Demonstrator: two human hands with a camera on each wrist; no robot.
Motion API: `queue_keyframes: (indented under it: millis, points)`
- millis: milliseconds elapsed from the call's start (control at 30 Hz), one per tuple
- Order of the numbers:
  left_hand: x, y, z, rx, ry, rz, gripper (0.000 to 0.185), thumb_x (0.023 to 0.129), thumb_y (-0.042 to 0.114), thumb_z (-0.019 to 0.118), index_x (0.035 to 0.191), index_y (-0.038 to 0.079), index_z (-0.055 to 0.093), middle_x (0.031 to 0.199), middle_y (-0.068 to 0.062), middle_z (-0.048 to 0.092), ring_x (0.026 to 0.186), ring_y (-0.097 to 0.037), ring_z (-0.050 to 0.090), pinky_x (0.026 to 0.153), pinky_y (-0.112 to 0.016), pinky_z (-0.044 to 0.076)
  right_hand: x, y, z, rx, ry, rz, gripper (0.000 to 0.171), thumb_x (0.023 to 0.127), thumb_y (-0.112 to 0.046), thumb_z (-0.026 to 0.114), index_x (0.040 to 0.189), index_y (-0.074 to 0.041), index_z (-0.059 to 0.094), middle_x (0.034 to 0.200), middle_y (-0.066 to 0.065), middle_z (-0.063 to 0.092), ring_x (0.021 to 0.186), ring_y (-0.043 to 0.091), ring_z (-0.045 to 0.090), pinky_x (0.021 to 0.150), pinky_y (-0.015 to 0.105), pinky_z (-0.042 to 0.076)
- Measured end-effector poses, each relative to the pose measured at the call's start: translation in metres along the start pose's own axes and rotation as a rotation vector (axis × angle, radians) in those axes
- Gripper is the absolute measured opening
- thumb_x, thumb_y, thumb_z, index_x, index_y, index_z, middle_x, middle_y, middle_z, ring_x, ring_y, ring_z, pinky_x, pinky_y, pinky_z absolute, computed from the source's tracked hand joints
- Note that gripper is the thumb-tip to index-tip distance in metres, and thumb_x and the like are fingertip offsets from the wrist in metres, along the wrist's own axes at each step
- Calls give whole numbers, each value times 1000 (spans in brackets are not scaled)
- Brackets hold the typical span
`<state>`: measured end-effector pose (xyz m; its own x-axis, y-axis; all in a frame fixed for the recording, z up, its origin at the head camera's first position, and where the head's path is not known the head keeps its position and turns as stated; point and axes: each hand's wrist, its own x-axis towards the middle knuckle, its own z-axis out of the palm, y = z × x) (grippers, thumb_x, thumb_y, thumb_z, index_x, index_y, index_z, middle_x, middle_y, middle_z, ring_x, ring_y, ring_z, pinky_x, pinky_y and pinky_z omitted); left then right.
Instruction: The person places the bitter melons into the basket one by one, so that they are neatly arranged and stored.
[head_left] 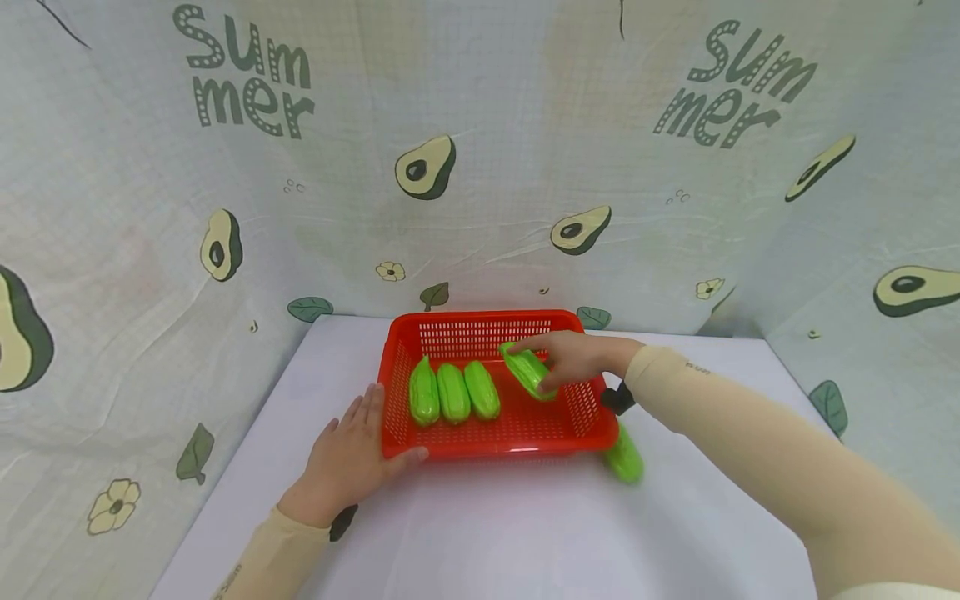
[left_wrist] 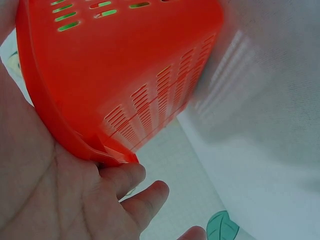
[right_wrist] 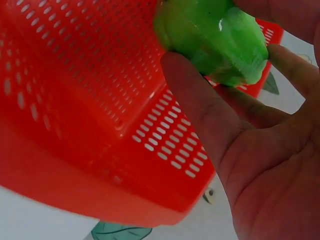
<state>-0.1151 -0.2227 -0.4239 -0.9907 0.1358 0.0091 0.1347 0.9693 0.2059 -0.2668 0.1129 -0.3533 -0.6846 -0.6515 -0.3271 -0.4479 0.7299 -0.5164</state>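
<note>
The right hand [head_left: 573, 358] is gripping a green cucumber [head_left: 528, 371] between thumb and curled fingers, holding it tilted over the right half of the red basket [head_left: 480, 325]. The left hand [head_left: 352, 454] is resting flat, fingers straight, against the basket's front-left corner on the counter [head_left: 487, 533]. Three cucumbers [head_left: 452, 392] are lying side by side inside; another one [head_left: 624, 457] is lying outside, just beside the front-right corner.

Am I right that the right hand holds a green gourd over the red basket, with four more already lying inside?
Not quite: three green gourds lie in the red basket, not four, as the head view shows. The right hand does hold another gourd over it.
</note>
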Motion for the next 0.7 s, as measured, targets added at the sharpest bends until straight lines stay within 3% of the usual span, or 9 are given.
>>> queue_keyframes:
  millis: [133,300,700]
  points:
    - [0,0,0,1,1,2,124,79,87,43,154,-9,20,157,-27,29,139,-49,33,102,-70,34,15,0,3,-40,-4,-2,72,85,-14,81,147,-33,50,138,-1,51,113,22,51,83,33,54]
    - [0,0,0,3,2,3,124,79,88,41,154,-9,20,157,-27,29,139,-48,33,102,-70,34,29,1,5,-68,-23,-2,71,86,-15,79,148,-34,48,144,-2,48,124,23,46,92,37,51]
    - [1,-1,2,5,4,3,124,79,88,41,154,-9,19,157,-27,29,139,-48,34,102,-69,34,51,1,15,-83,-61,16,70,87,-19,78,150,-24,48,146,1,48,129,25,46,103,45,44]
